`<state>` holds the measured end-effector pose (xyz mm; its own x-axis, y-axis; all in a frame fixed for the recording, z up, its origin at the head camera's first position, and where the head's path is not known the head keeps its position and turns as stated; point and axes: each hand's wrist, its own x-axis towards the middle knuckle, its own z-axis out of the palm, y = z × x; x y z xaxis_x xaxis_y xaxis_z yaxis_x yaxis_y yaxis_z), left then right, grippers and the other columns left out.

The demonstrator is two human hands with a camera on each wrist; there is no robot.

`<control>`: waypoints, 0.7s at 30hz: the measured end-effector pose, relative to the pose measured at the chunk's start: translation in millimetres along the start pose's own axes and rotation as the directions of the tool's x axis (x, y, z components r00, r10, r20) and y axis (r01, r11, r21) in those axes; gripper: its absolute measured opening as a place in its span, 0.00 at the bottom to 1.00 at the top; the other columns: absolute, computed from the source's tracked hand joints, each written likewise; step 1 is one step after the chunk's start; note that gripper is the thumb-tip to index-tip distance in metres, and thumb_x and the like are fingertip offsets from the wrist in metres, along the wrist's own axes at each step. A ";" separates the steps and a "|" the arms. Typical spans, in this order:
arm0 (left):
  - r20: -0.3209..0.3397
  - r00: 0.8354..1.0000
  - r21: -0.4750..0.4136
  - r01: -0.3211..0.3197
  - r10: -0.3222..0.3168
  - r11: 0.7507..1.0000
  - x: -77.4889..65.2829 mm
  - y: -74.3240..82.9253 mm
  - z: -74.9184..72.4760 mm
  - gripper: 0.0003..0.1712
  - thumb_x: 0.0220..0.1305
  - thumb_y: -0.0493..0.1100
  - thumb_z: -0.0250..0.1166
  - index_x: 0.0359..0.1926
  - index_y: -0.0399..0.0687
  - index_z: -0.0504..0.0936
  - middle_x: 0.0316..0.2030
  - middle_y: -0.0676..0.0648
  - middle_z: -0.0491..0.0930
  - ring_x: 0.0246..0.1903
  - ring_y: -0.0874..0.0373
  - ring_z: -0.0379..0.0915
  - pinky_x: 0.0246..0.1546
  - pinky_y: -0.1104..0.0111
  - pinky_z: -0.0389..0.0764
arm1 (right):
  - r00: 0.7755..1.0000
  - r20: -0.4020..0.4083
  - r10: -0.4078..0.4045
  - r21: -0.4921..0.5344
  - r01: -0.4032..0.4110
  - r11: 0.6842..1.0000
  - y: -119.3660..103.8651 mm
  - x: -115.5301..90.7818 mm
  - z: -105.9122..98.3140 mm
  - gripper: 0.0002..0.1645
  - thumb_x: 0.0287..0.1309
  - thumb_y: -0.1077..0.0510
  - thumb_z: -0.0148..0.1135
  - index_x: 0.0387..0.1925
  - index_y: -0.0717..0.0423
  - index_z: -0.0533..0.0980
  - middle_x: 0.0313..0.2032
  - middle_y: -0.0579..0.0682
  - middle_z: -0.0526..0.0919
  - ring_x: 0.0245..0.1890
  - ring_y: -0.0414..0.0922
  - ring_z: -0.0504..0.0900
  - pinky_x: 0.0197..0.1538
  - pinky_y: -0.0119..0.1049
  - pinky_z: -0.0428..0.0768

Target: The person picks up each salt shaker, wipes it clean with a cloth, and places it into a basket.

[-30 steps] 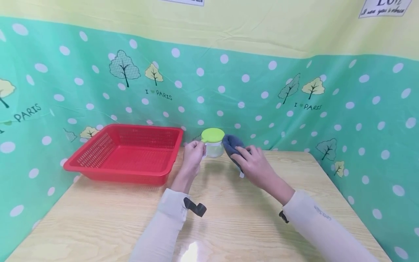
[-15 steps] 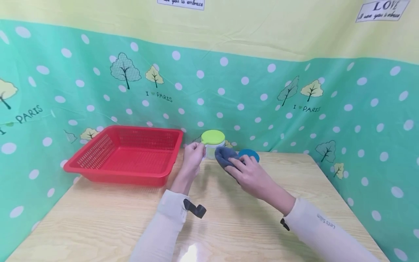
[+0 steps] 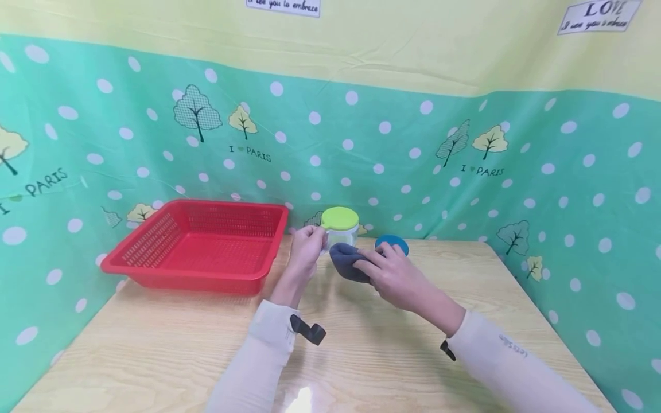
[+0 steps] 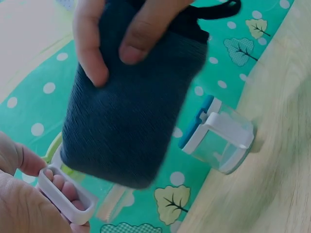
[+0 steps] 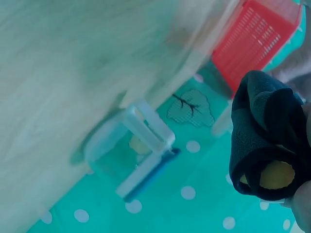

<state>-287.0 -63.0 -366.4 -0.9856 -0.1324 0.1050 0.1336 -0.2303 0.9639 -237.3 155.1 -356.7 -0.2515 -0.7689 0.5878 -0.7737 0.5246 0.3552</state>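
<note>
My left hand grips the white handle of a clear jar with a green lid, held up toward the back of the table. In my right hand I pinch a folded dark blue cloth with a black loop at one end. The cloth is just in front of the jar's lower part and overlaps it in the head view. Something yellowish shows inside its fold in the right wrist view. A second clear jar, with a blue lid and white handle, stands behind my right hand.
A red plastic basket with slatted walls stands on the wooden table to the left, close to my left hand. A green dotted curtain hangs right behind the table and along its sides.
My right hand has brought the cloth left and down, from the jar's right side to its lower front. The blue lid has come into sight. The held jar has shifted slightly right.
</note>
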 end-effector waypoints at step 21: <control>0.017 1.000 0.011 -0.014 0.013 1.000 1.3 0.8 -0.4 0.07 0.57 0.28 0.53 0.24 0.36 0.70 0.23 0.46 0.69 0.29 0.53 0.66 0.37 0.63 0.69 | 0.997 0.061 0.044 0.042 -0.046 0.998 5.1 4.4 0.0 0.24 0.45 0.67 0.76 0.48 0.54 0.83 0.49 0.53 0.86 0.38 0.53 0.78 0.36 0.46 0.77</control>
<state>-288.1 -63.8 -365.6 -0.9853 -0.1194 0.1219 0.1458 -0.2179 0.9650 -242.3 154.4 -352.3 -0.3201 -0.7661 0.5573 -0.7849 0.5439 0.2969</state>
